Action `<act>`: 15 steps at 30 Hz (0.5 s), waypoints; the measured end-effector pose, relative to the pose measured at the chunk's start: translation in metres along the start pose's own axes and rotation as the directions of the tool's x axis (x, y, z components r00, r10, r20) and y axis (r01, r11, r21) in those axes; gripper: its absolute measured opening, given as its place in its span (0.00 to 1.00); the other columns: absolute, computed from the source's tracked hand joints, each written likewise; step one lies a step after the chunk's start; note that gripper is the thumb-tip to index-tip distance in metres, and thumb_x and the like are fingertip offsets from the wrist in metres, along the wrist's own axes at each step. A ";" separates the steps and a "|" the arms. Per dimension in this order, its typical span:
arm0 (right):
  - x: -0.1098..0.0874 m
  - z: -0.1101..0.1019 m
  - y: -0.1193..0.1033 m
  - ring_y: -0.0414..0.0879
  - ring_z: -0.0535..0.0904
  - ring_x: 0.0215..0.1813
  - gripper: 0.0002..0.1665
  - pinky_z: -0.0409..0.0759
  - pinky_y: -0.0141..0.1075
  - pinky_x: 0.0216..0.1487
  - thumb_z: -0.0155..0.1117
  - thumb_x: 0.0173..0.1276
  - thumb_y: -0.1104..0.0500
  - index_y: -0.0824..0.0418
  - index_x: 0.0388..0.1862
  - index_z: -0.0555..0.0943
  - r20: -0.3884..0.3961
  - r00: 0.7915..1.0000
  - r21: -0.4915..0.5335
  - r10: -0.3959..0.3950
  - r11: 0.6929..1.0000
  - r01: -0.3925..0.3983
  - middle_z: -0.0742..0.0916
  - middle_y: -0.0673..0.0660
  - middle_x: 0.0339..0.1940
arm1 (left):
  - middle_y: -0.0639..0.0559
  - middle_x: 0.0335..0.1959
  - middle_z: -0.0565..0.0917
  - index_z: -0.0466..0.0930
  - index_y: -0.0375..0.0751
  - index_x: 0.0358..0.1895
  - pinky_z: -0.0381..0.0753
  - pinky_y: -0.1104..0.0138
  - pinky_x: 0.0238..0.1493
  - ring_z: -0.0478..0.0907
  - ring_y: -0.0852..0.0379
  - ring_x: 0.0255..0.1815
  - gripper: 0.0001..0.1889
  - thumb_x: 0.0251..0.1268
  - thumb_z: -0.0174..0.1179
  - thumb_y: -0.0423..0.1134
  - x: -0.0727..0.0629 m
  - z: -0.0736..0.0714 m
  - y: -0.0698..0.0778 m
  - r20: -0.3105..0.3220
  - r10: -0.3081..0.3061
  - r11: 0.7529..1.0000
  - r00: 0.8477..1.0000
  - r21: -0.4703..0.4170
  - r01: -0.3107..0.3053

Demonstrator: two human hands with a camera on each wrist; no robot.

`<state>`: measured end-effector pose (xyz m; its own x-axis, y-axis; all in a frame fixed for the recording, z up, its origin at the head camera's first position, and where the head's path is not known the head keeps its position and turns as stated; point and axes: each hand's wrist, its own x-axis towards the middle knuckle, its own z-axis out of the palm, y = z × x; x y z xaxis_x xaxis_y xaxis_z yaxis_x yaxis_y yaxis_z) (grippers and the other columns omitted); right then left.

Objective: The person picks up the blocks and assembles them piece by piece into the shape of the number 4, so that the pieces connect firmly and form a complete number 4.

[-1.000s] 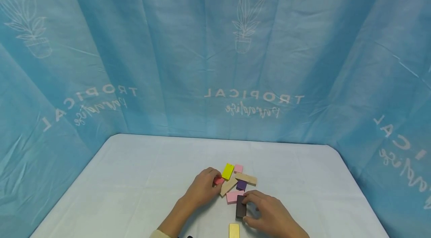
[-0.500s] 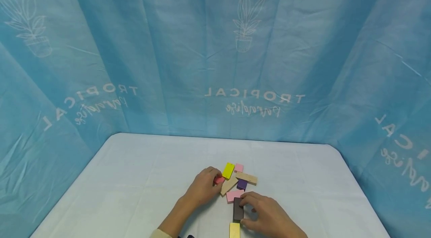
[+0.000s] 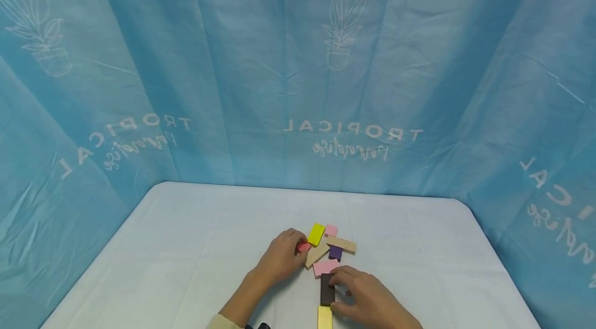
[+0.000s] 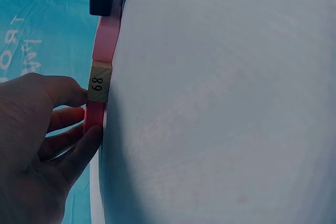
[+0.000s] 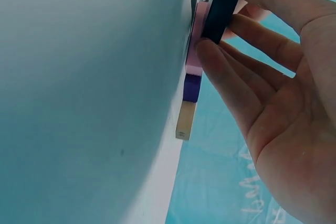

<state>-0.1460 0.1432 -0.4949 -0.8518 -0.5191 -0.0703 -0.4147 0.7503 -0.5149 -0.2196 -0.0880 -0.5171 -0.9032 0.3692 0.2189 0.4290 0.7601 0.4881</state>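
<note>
In the head view my left hand (image 3: 281,256) pinches a red block (image 3: 303,247) at the left of a cluster of small coloured blocks. The left wrist view shows that red block (image 4: 94,118) against the numbered end of a wooden block (image 4: 99,81). My right hand (image 3: 368,295) holds a black block (image 3: 327,289) by its two ends, between thumb and fingers. In the right wrist view the black block (image 5: 220,11) looks slightly tilted, beside a pink block (image 5: 197,35). A pale yellow block (image 3: 324,317) lies just in front of the black one.
The cluster also has a bright yellow block (image 3: 316,234), a smaller pink block (image 3: 331,230), a second wooden block (image 3: 341,244) and a purple block (image 3: 335,252). They lie on a white-covered table (image 3: 195,246), with a blue printed curtain (image 3: 251,86) behind it.
My right hand has moved the black block a little to the left, in line with the pale yellow block. The left hand stays on the red block.
</note>
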 end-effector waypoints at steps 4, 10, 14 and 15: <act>0.002 0.002 0.000 0.34 0.74 0.42 0.21 0.78 0.40 0.49 0.70 0.56 0.40 0.44 0.47 0.81 0.000 1.000 -0.019 -0.001 1.000 0.001 0.79 0.37 0.44 | 0.57 0.38 0.76 0.81 0.43 0.43 0.76 0.69 0.38 0.70 0.62 0.35 0.10 0.60 0.65 0.42 0.001 -0.001 0.000 -0.005 -0.005 1.000 1.000 -0.001 0.005; 0.003 0.004 0.000 0.34 0.74 0.41 0.21 0.78 0.40 0.50 0.71 0.56 0.42 0.45 0.47 0.81 -0.016 1.000 -0.059 -0.005 0.998 0.004 0.79 0.37 0.44 | 0.56 0.39 0.77 0.81 0.43 0.43 0.77 0.69 0.39 0.70 0.61 0.35 0.12 0.58 0.66 0.42 0.001 0.001 0.000 -0.032 -0.030 0.999 0.999 0.021 0.031; 0.004 0.006 0.000 0.35 0.74 0.40 0.23 0.78 0.40 0.49 0.72 0.55 0.40 0.46 0.48 0.81 -0.024 1.000 -0.072 0.008 0.997 -0.009 0.79 0.38 0.43 | 0.56 0.39 0.77 0.81 0.44 0.43 0.77 0.69 0.39 0.70 0.61 0.35 0.12 0.56 0.65 0.42 0.001 0.002 0.000 -0.044 -0.066 0.997 0.997 0.032 0.068; 0.004 0.006 0.000 0.35 0.75 0.41 0.24 0.78 0.40 0.49 0.72 0.55 0.40 0.46 0.48 0.81 -0.025 1.000 -0.079 0.010 0.997 -0.012 0.80 0.38 0.44 | 0.56 0.39 0.77 0.81 0.45 0.43 0.77 0.69 0.39 0.70 0.61 0.35 0.12 0.56 0.65 0.42 0.001 0.003 -0.001 -0.044 -0.074 0.997 0.996 0.033 0.076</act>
<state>-0.1470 0.1385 -0.5001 -0.8634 -0.5015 -0.0541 -0.4289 0.7863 -0.4448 -0.2205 -0.0869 -0.5194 -0.9322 0.2882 0.2188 0.3598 0.8029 0.4753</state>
